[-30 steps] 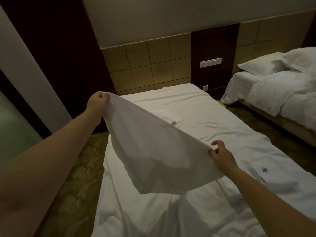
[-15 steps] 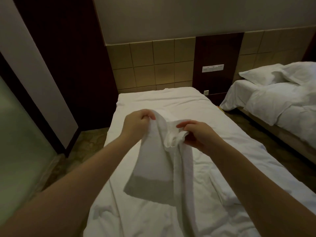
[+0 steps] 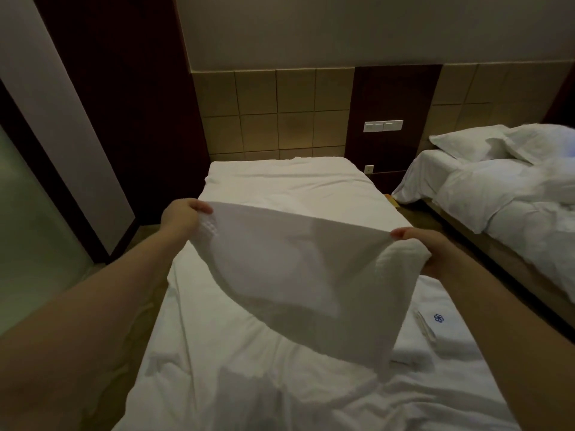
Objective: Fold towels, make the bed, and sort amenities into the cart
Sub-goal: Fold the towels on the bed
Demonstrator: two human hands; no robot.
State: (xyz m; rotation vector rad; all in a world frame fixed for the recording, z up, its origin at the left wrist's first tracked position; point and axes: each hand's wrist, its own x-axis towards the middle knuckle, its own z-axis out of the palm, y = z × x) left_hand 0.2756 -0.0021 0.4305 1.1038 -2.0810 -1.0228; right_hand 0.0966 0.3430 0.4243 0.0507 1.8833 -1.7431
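A white waffle-weave towel (image 3: 292,275) hangs stretched in the air above the near bed (image 3: 289,185). My left hand (image 3: 182,214) pinches its upper left corner. At the upper right corner, my right hand (image 3: 426,247) grips it, with a fold of towel draped over the fingers. The towel's lower edge dangles just over the rumpled white sheet. On the bed to the right lies a folded white towel with a blue logo (image 3: 437,331).
A second bed (image 3: 504,194) with two pillows (image 3: 469,141) and a rumpled duvet stands at the right across a narrow aisle. A tiled headboard wall with a switch panel (image 3: 383,126) is behind. Dark wood panelling and a glass wall are at the left.
Half a second ago my hands were together at the towel's top edge. They have since moved apart, pulling the towel out flat between them.
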